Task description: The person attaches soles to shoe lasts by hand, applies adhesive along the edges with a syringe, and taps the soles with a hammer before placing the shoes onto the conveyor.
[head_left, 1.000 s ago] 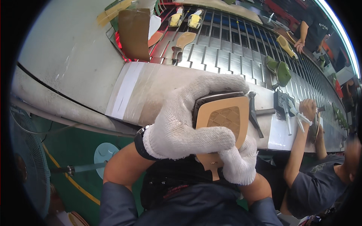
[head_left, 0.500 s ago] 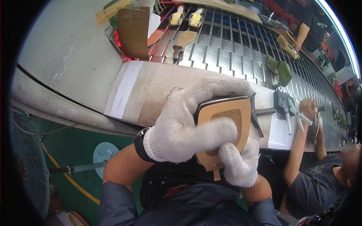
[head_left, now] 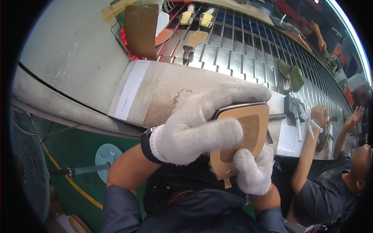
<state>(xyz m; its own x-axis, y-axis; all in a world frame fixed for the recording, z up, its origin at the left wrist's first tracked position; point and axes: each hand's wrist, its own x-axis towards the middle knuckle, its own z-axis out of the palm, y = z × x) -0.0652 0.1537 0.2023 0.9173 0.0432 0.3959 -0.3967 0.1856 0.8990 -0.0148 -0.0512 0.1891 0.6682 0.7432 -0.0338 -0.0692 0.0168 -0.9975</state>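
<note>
Gripping a sole (head_left: 256,136) from two sides, the left hand (head_left: 190,124) and right hand (head_left: 254,171) are both clamped onto it, so it's sitting right between them, patterned face up, tilted a bit. Left fingers are hooked over the far edge, where a dark layer (head_left: 243,104) shows, and the left thumb is out over the face, kinda blurry, so can't tell if it's actually pressing. Right hand has the near right side, thumb lying on the face. Both are in white knit gloves (head_left: 173,149), with a dark watch (head_left: 145,145) on the left wrist. Just right of the hands there's a hammer (head_left: 276,116) poking out, partly hidden behind the sole. Further right you get a dark block (head_left: 289,105) and a white-handled tool (head_left: 311,125), with a co-worker (head_left: 326,190) seated over there, one hand right by that tool and the other raised. Beyond the hands is the pale bench (head_left: 167,87), then the conveyor (head_left: 252,64) with a green shoe (head_left: 292,75) and a tan piece (head_left: 196,39) on it. Left of the left forearm, lower down: blue stool (head_left: 107,157), then a fan (head_left: 29,167).
</note>
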